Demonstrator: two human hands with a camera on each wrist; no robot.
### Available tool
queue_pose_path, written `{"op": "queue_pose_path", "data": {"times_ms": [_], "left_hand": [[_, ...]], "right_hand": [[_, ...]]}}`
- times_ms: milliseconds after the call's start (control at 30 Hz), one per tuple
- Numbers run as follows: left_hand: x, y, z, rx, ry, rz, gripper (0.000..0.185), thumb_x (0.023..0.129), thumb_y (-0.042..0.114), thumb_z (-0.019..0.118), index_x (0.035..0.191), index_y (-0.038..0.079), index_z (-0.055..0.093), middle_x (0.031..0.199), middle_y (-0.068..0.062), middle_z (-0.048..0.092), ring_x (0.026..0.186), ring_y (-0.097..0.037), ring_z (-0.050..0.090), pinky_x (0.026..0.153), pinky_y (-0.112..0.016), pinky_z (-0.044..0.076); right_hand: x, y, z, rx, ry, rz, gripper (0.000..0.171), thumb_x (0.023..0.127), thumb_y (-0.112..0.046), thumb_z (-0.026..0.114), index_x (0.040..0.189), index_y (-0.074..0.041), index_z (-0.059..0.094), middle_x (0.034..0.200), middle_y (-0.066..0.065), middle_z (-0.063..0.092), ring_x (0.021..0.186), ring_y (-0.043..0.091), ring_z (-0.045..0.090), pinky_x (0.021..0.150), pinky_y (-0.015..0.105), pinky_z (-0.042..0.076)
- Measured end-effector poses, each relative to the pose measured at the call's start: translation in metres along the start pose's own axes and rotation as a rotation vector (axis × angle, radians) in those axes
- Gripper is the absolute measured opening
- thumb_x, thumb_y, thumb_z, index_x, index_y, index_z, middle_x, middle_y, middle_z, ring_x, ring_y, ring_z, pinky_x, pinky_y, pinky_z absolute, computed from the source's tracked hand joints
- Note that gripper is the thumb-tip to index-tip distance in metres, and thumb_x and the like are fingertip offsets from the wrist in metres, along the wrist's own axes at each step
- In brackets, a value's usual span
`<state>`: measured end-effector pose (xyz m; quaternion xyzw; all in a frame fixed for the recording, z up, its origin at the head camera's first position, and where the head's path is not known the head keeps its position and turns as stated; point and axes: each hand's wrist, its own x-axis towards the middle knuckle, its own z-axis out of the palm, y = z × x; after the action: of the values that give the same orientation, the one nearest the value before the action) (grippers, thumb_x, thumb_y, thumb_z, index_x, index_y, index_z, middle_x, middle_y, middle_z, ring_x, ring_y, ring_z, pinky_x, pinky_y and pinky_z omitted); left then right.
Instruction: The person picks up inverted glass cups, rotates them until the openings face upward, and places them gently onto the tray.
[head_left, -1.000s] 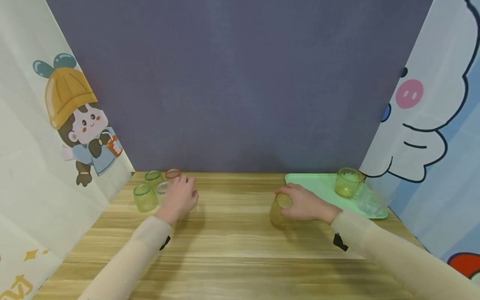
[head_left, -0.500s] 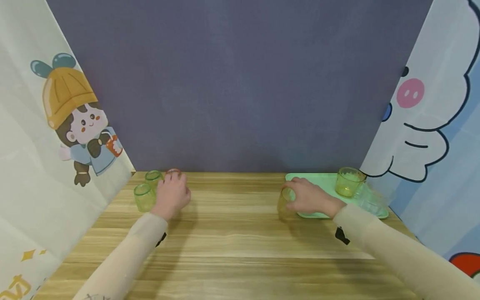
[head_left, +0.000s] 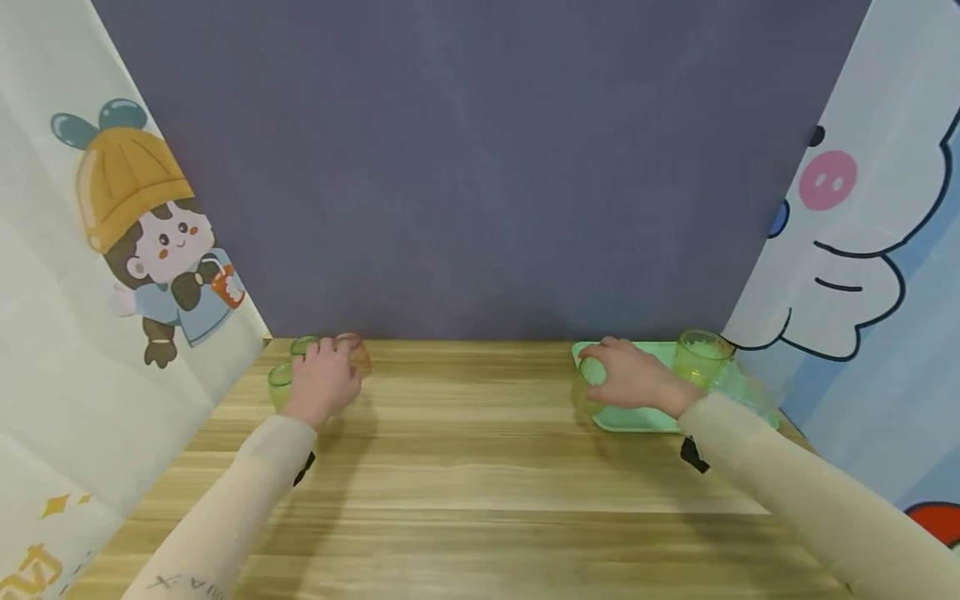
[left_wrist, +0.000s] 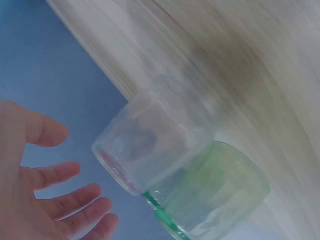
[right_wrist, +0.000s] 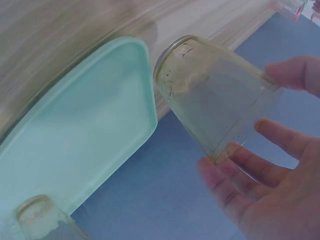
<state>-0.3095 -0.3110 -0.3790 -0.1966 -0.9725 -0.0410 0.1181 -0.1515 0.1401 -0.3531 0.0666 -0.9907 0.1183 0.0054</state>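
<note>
My right hand (head_left: 603, 371) grips a yellowish see-through cup (head_left: 587, 390) at the left edge of the mint-green tray (head_left: 637, 417). In the right wrist view the thumb and fingers (right_wrist: 235, 170) clasp this cup (right_wrist: 210, 90), with its mouth turned toward the tray (right_wrist: 75, 150). My left hand (head_left: 330, 367) hovers at the back left by a pink-rimmed clear cup (head_left: 354, 352) and green cups (head_left: 279, 379). The left wrist view shows its fingers (left_wrist: 75, 170) spread and apart from the pink-rimmed cup (left_wrist: 155, 135), which stands against a green cup (left_wrist: 215, 195).
On the tray stand another yellowish cup (head_left: 697, 358) and a clear cup (head_left: 738, 398), toward its right end. Cartoon-printed curtains hang at both sides and a grey wall closes the back. The wooden table (head_left: 465, 467) stretches bare between my arms.
My right hand has carried the yellowish cup right and back, from the table to the tray's left edge. My left hand has moved back toward the cups at the rear left.
</note>
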Motion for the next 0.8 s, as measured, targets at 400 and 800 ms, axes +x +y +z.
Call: {"op": "queue_pose_path", "data": {"times_ms": [400,800], "left_hand": [[0.003,-0.007,0.007,-0.061,-0.064,-0.037,0.059,0.098,0.027,0.053,0.149,-0.001,0.041,0.127,-0.036,0.049,0.12,-0.054,0.045,0.082,-0.065,0.047],[0.013,-0.01,0.012,-0.127,-0.048,-0.055,0.053,0.096,0.021,0.053,0.143,-0.003,0.049,0.118,-0.032,0.049,0.11,-0.049,0.046,0.075,-0.058,0.049]], "right_hand": [[0.014,0.033,-0.004,-0.016,0.036,0.024,0.058,0.086,-0.028,0.067,0.136,-0.001,0.06,0.134,0.028,0.054,0.123,0.054,0.048,0.084,0.061,0.049],[0.029,0.065,-0.008,0.009,0.033,0.055,0.062,0.088,-0.031,0.069,0.139,0.002,0.056,0.135,0.031,0.052,0.125,0.056,0.046,0.09,0.065,0.046]]}}
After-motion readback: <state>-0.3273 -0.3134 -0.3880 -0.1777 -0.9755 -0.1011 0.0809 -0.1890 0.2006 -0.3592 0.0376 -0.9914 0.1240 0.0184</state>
